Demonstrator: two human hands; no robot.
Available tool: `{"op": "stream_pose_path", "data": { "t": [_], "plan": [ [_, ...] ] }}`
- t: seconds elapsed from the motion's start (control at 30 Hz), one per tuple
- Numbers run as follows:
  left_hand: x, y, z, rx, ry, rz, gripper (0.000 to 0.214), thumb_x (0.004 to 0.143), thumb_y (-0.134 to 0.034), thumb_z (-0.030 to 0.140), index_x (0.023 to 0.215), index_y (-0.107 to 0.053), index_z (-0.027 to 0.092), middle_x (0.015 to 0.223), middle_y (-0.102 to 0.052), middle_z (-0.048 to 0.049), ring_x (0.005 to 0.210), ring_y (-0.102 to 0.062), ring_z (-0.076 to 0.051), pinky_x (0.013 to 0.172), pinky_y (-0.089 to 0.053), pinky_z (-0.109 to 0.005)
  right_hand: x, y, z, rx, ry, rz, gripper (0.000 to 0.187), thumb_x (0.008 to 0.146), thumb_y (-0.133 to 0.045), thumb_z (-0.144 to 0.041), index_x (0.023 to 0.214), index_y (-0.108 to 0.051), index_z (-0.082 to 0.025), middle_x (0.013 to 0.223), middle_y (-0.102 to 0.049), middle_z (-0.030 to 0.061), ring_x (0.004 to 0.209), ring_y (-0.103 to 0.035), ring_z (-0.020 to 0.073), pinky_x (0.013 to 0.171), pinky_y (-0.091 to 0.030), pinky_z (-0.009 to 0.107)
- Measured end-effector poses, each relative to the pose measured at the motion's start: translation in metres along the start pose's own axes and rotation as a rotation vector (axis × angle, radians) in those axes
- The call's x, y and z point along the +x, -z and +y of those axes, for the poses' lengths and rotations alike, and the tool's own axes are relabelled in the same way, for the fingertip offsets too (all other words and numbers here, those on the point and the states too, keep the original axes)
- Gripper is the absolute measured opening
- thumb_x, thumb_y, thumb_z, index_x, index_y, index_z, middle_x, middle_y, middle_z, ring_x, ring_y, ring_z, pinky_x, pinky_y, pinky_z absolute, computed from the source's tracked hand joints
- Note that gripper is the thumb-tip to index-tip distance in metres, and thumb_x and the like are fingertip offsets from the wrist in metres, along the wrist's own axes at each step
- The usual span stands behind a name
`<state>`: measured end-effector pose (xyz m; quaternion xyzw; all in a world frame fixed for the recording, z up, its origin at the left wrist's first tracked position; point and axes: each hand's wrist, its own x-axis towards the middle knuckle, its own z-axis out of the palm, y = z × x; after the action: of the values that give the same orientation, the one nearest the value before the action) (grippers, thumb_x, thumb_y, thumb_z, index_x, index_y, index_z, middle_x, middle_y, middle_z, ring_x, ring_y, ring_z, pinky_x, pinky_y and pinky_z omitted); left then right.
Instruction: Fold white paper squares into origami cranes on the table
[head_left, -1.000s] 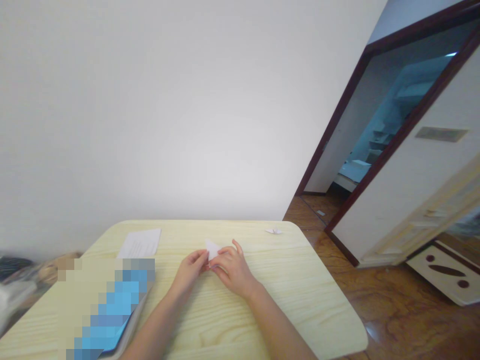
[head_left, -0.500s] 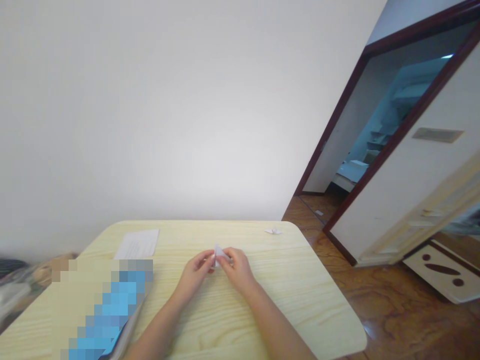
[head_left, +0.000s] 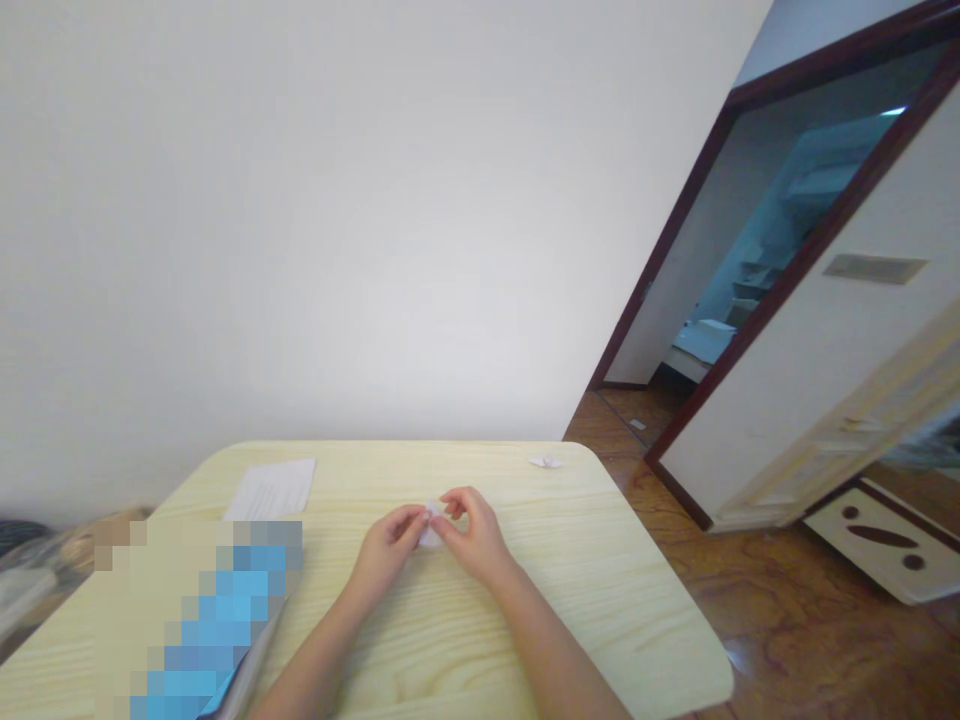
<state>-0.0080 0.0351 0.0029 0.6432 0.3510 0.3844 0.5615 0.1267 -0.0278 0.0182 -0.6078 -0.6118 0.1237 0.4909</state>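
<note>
A small piece of folded white paper (head_left: 431, 530) sits between my hands, mostly hidden by my fingers, just above the pale wooden table (head_left: 525, 620). My left hand (head_left: 388, 548) pinches its left side. My right hand (head_left: 471, 535) holds its right side, with the fingertips curled over the top. Both forearms rest towards the near edge of the table. Farther back on the tabletop lies a tiny white folded paper figure (head_left: 546, 461), possibly an origami bird, well away from both hands.
A printed white sheet (head_left: 271, 489) lies at the far left of the table. A pixelated, blurred flat object (head_left: 217, 620) with a grey edge covers the near left. A white wall stands behind the table. An open door (head_left: 825, 380) and a wooden floor lie to the right.
The folded paper looks smaller and more tightly gathered between my fingers. My hands have moved closer together, and my right fingers now curl over it.
</note>
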Motion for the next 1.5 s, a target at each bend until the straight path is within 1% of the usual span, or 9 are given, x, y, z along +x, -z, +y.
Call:
{"op": "stream_pose_path", "data": {
  "t": [0.17, 0.3, 0.4, 0.5, 0.87, 1.03, 1.17, 1.33, 1.5],
  "plan": [
    [-0.003, -0.003, -0.001, 0.07, -0.048, -0.056, 0.023, 0.065, -0.061, 0.039, 0.075, -0.069, 0.02, 0.076, -0.068, -0.0057, 0.072, -0.058, -0.02, 0.067, -0.044, -0.027, 0.004, 0.001, 0.005, 0.079, 0.016, 0.037, 0.009, 0.075, -0.055, -0.023, 0.078, -0.062, -0.018, 0.072, -0.058, 0.0017, 0.07, -0.054, 0.0129, 0.067, -0.044, 0.025],
    [-0.001, -0.001, -0.002, 0.046, -0.041, 0.014, 0.031, 0.064, -0.063, 0.038, 0.088, -0.065, 0.019, 0.081, -0.066, -0.0059, 0.068, -0.058, -0.018, 0.065, -0.046, -0.028, 0.01, 0.003, 0.017, 0.214, -0.173, 0.12, 0.013, 0.073, -0.055, -0.027, 0.072, -0.062, -0.016, 0.07, -0.061, 0.0029, 0.067, -0.056, 0.0143, 0.064, -0.045, 0.026],
    [-0.001, -0.001, -0.001, 0.051, -0.086, 0.002, 0.026, 0.062, -0.064, 0.038, 0.081, -0.065, 0.02, 0.086, -0.065, -0.0058, 0.071, -0.058, -0.018, 0.064, -0.046, -0.027, 0.014, 0.004, 0.025, 0.399, -0.298, 0.161, 0.02, 0.07, -0.056, -0.035, 0.073, -0.061, -0.016, 0.066, -0.062, 0.0024, 0.064, -0.056, 0.0147, 0.062, -0.046, 0.027],
    [-0.003, -0.004, -0.001, 0.068, -0.112, -0.02, 0.02, 0.064, -0.063, 0.035, 0.078, -0.065, 0.021, 0.082, -0.065, -0.0051, 0.067, -0.058, -0.017, 0.06, -0.045, -0.026, 0.015, 0.003, 0.029, 0.48, -0.328, 0.172, 0.023, 0.068, -0.057, -0.038, 0.072, -0.061, -0.016, 0.064, -0.061, 0.0019, 0.061, -0.056, 0.0147, 0.061, -0.046, 0.028],
    [0.0, -0.003, -0.008, 0.045, -0.028, 0.053, 0.023, 0.063, -0.064, 0.038, 0.065, -0.064, 0.016, 0.064, -0.065, -0.0047, 0.061, -0.057, -0.017, 0.059, -0.042, -0.025, 0.012, -0.001, 0.025, 0.461, -0.346, 0.177, 0.022, 0.069, -0.057, -0.037, 0.072, -0.061, -0.016, 0.066, -0.062, 0.0026, 0.061, -0.055, 0.0148, 0.059, -0.045, 0.027],
    [0.002, -0.004, -0.009, -0.087, 0.034, 0.078, 0.032, 0.058, -0.068, 0.035, 0.082, -0.063, 0.015, 0.055, -0.06, 0.0001, 0.053, -0.054, -0.014, 0.053, -0.04, -0.023, 0.01, -0.004, 0.023, 0.43, -0.331, 0.189, 0.02, 0.07, -0.056, -0.035, 0.073, -0.061, -0.016, 0.067, -0.062, 0.0027, 0.063, -0.056, 0.0152, 0.06, -0.045, 0.027],
    [-0.002, -0.002, -0.005, -0.01, 0.05, -0.01, 0.025, 0.061, -0.064, 0.037, 0.071, -0.066, 0.014, 0.06, -0.063, -0.004, 0.058, -0.056, -0.017, 0.057, -0.041, -0.025, 0.008, -0.003, 0.022, 0.419, -0.312, 0.149, 0.019, 0.07, -0.057, -0.034, 0.073, -0.061, -0.016, 0.067, -0.062, 0.0023, 0.064, -0.056, 0.0151, 0.06, -0.045, 0.027],
    [-0.004, 0.0, -0.001, 0.094, -0.036, 0.132, 0.015, 0.061, -0.064, 0.033, 0.063, -0.064, 0.017, 0.064, -0.064, -0.0037, 0.062, -0.055, -0.017, 0.061, -0.042, -0.026, 0.004, -0.005, 0.024, 0.447, -0.308, 0.037, 0.02, 0.07, -0.058, -0.035, 0.08, -0.058, -0.017, 0.074, -0.061, 0.0033, 0.069, -0.058, 0.0162, 0.063, -0.046, 0.029],
    [0.001, 0.004, -0.001, -0.125, 0.072, 0.126, 0.022, 0.06, -0.065, 0.035, 0.065, -0.061, 0.014, 0.055, -0.057, 0.0, 0.051, -0.049, -0.011, 0.05, -0.037, -0.022, 0.0, -0.013, 0.022, 0.395, -0.274, -0.153, 0.052, 0.06, -0.069, -0.024, 0.106, -0.046, -0.02, 0.101, -0.058, 0.0067, 0.091, -0.056, 0.0194, 0.077, -0.045, 0.034]
  ]
}}
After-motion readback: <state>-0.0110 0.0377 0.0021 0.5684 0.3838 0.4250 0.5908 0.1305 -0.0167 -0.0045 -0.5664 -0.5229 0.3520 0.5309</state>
